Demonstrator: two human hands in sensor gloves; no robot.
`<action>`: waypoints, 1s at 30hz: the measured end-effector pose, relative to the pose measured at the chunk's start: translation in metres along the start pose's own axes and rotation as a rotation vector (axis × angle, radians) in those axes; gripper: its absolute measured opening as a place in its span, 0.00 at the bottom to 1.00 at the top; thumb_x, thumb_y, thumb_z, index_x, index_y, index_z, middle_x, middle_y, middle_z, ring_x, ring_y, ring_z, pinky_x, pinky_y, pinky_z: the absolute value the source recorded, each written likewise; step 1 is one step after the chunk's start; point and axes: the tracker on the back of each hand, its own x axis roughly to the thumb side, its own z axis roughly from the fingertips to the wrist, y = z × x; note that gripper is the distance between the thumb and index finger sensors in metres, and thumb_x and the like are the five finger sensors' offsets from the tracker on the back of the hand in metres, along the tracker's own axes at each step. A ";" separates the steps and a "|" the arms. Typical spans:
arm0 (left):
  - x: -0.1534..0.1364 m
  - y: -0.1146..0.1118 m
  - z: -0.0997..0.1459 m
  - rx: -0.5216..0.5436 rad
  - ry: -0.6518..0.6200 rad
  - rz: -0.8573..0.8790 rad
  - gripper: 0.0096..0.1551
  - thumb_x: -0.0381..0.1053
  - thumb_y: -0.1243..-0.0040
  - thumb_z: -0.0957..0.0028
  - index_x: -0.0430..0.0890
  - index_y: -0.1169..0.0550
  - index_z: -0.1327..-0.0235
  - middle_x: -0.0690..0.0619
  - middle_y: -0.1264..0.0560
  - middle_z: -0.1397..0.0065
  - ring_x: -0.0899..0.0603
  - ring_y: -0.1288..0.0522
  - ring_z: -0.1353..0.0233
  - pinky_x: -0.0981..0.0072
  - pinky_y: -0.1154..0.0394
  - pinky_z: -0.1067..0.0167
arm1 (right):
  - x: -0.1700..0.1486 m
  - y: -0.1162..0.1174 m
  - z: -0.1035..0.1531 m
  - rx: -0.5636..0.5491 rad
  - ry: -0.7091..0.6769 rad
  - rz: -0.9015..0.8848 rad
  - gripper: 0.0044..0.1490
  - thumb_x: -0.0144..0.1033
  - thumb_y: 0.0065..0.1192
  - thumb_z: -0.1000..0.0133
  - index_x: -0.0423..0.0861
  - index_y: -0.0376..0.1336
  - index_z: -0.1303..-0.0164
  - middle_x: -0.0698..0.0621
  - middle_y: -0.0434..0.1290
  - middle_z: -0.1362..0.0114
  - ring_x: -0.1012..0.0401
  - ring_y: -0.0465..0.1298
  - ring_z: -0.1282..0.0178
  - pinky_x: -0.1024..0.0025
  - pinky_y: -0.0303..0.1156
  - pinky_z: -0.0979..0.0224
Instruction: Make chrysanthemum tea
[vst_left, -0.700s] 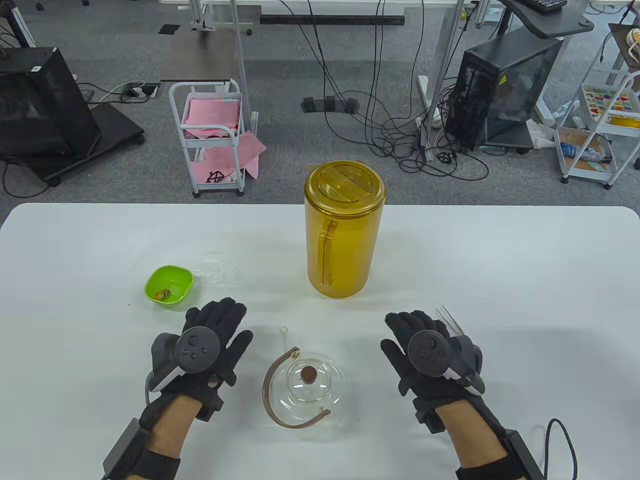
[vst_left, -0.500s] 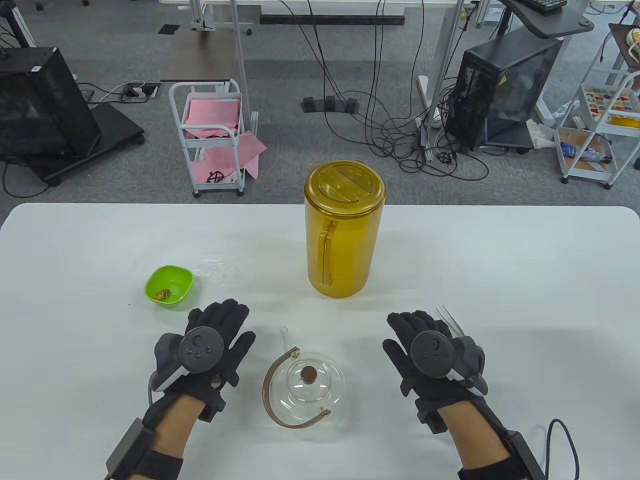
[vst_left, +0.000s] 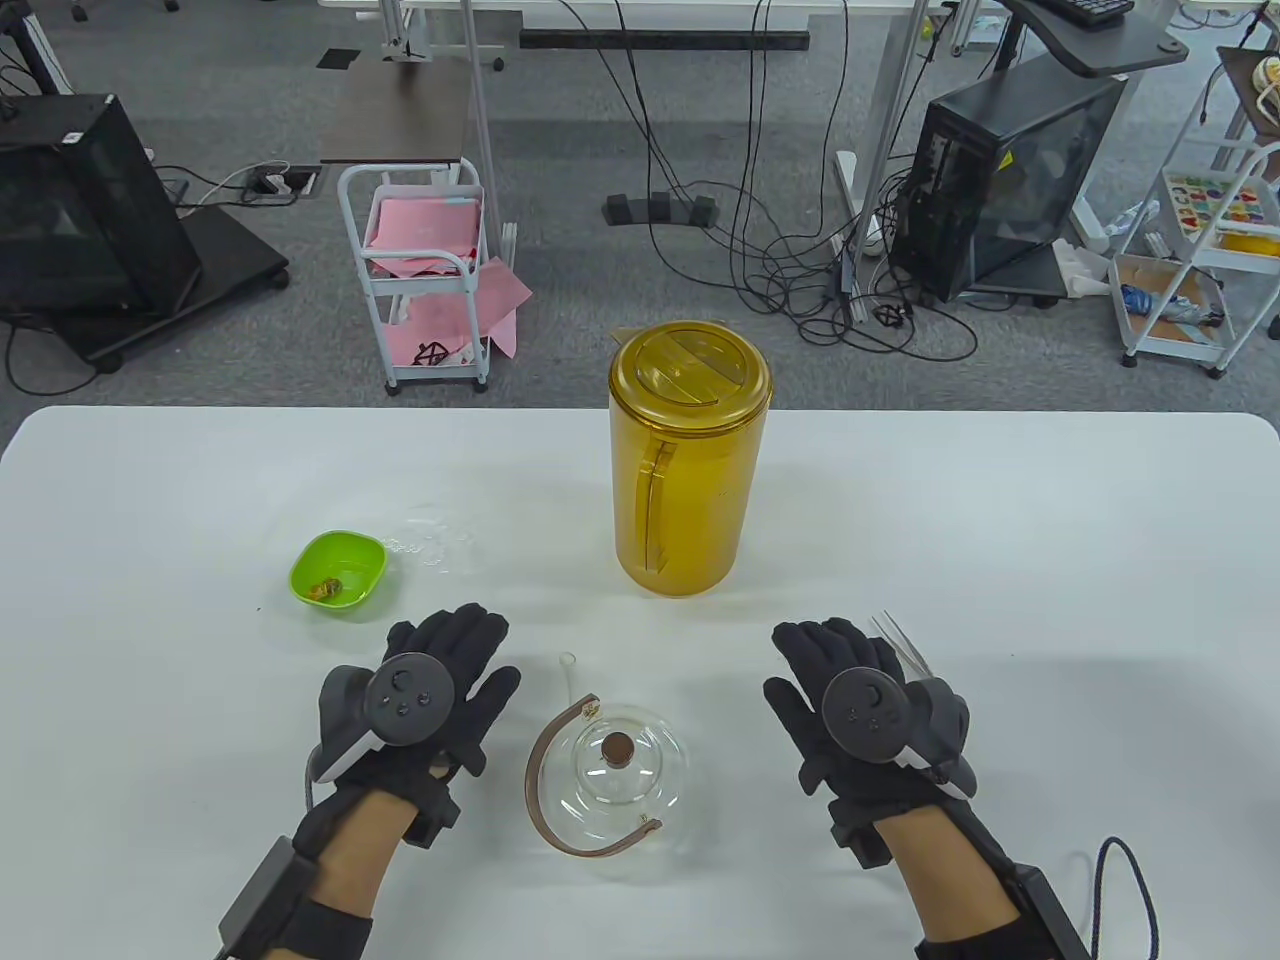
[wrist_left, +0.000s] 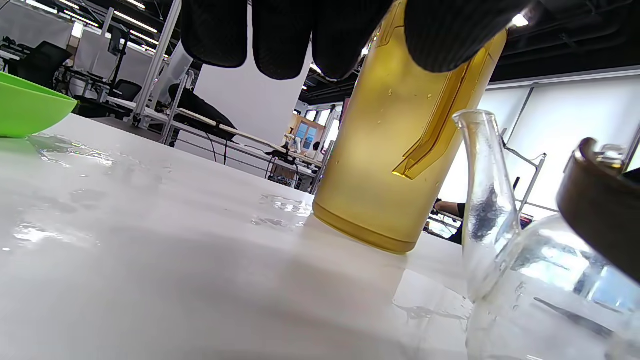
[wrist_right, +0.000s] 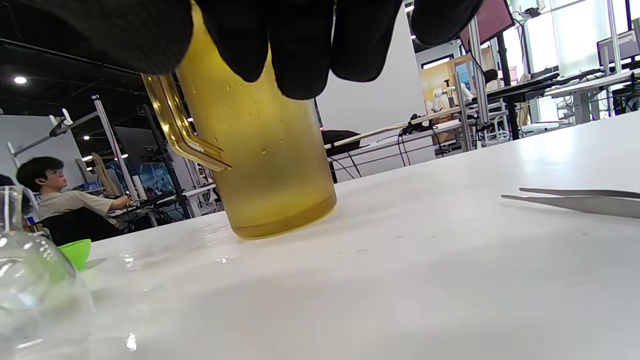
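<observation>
A glass teapot (vst_left: 620, 775) with a brown handle and a cork-knobbed lid stands near the table's front edge, between my hands. Behind it rises a tall amber pitcher (vst_left: 688, 465) with its lid on, also in the left wrist view (wrist_left: 400, 150) and the right wrist view (wrist_right: 255, 165). A green bowl (vst_left: 338, 574) with a few dried chrysanthemums sits at the left. Metal tweezers (vst_left: 900, 642) lie beside my right hand (vst_left: 830, 655); their tips show in the right wrist view (wrist_right: 575, 200). My left hand (vst_left: 455, 655) lies flat, left of the teapot. Both hands hold nothing.
Small water puddles (vst_left: 432, 535) lie on the white table (vst_left: 1050, 560) right of the bowl. Beyond the far edge stand a white cart (vst_left: 425, 275), computer cases and loose cables on the floor. A seated person (wrist_right: 55, 200) shows in the right wrist view.
My left hand has slid slightly right and back toward the teapot. The right hand has barely shifted. Nothing was picked up.
</observation>
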 end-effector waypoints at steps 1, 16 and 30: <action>0.001 0.000 0.000 -0.002 -0.003 -0.001 0.38 0.66 0.44 0.39 0.51 0.32 0.19 0.44 0.35 0.13 0.28 0.38 0.18 0.29 0.50 0.25 | 0.004 -0.001 0.001 -0.015 -0.015 -0.013 0.40 0.59 0.53 0.37 0.54 0.55 0.15 0.50 0.60 0.15 0.44 0.60 0.12 0.34 0.53 0.19; 0.002 -0.003 -0.001 -0.010 0.006 -0.005 0.37 0.66 0.44 0.39 0.51 0.31 0.20 0.44 0.34 0.13 0.28 0.38 0.18 0.28 0.50 0.25 | 0.115 0.013 0.031 -0.032 -0.373 0.026 0.37 0.56 0.51 0.35 0.62 0.50 0.14 0.55 0.56 0.12 0.46 0.56 0.09 0.34 0.50 0.17; 0.001 -0.006 -0.002 -0.029 0.001 -0.005 0.37 0.66 0.44 0.39 0.51 0.31 0.20 0.44 0.33 0.14 0.28 0.37 0.18 0.28 0.50 0.25 | 0.127 0.030 0.031 0.036 -0.408 0.071 0.35 0.53 0.54 0.34 0.59 0.54 0.15 0.56 0.58 0.13 0.48 0.58 0.09 0.34 0.49 0.16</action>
